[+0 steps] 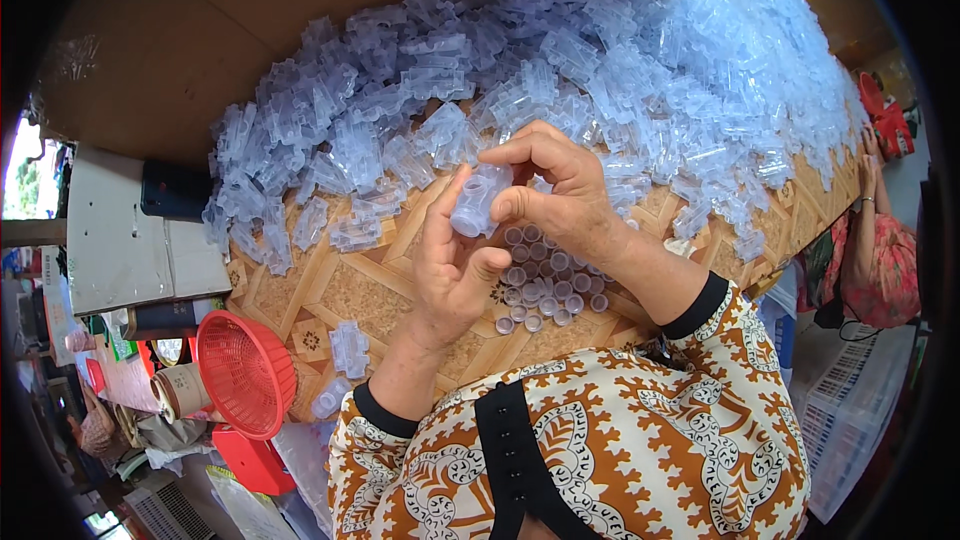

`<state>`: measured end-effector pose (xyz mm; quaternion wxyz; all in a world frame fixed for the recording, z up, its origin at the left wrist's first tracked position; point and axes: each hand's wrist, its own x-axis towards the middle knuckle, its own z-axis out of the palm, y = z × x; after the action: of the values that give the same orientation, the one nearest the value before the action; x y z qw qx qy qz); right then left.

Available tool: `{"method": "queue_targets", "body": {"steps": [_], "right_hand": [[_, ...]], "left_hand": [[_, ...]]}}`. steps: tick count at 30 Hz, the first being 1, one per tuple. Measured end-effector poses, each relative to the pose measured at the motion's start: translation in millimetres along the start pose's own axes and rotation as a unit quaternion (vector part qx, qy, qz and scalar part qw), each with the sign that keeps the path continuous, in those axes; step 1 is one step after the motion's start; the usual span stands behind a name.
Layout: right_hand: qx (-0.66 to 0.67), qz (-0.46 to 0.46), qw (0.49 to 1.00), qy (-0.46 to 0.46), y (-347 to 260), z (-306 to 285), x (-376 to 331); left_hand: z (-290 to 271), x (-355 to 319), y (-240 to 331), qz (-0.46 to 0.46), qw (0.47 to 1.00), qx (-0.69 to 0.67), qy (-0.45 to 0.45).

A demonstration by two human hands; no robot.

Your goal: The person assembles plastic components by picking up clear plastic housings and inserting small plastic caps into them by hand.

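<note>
Patterned sleeves (640, 440) fill the lower edge of the head view, and both forearms rise from them to the middle of the picture. One clear tube (478, 202) is held between the two hands above the table (370, 290). It is gripped by the left hand (452, 265), whose thumb lies along it, and the right hand (560, 190) is closed on its upper end with thumb and forefinger pinched. Small caps (545, 285) are laid in close rows on the table directly below the hands, open ends up. A large heap (560, 70) of clear plastic parts is spread across the far half of the table, reaching its right edge. A few loose parts (350, 345) lie near the near-left edge. A red basket (245, 372) is seen just off that edge; its contents cannot be made out. Bare patterned surface is left between the heap and the near edge, to the left of the hands. Another person's arm (868, 190) is seen at the far right.
</note>
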<state>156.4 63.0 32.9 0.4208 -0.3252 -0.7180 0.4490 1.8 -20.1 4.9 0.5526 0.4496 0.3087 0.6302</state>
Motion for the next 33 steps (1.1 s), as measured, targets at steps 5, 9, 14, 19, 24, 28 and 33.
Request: {"method": "queue_targets", "body": {"steps": [5, 9, 14, 19, 24, 28, 33], "right_hand": [[-0.086, -0.068, 0.994, 0.012, -8.7, 1.9, 0.8], [-0.027, 0.012, 0.999, 0.032, -11.3, -22.0, 11.2], [-0.223, 0.016, 0.965, -0.133, -7.0, -40.6, -3.4], [-0.329, -0.048, 0.911, -0.242, -9.6, -8.5, -20.1], [-0.340, -0.076, 0.907, -0.238, -1.9, -1.2, -22.2], [-0.317, -0.052, 0.921, -0.222, -0.4, -7.0, -20.1], [-0.082, 0.066, 0.993, -0.058, -7.1, -28.5, -8.3]], "left_hand": [[-6.5, -1.6, -4.0, -0.015, 0.995, 0.063, 0.075], [-4.6, 9.7, 12.4, 0.002, 0.993, 0.045, 0.105], [-22.2, 14.1, 11.2, 0.010, 0.989, 0.070, 0.130], [-19.8, 13.9, 11.8, 0.006, 0.993, 0.057, 0.099], [-29.0, 11.3, 9.9, -0.052, 0.996, 0.024, 0.063], [-27.2, 11.8, 8.5, -0.081, 0.994, 0.029, 0.062], [-27.0, 9.1, 12.3, -0.106, 0.991, 0.044, 0.061]]}}
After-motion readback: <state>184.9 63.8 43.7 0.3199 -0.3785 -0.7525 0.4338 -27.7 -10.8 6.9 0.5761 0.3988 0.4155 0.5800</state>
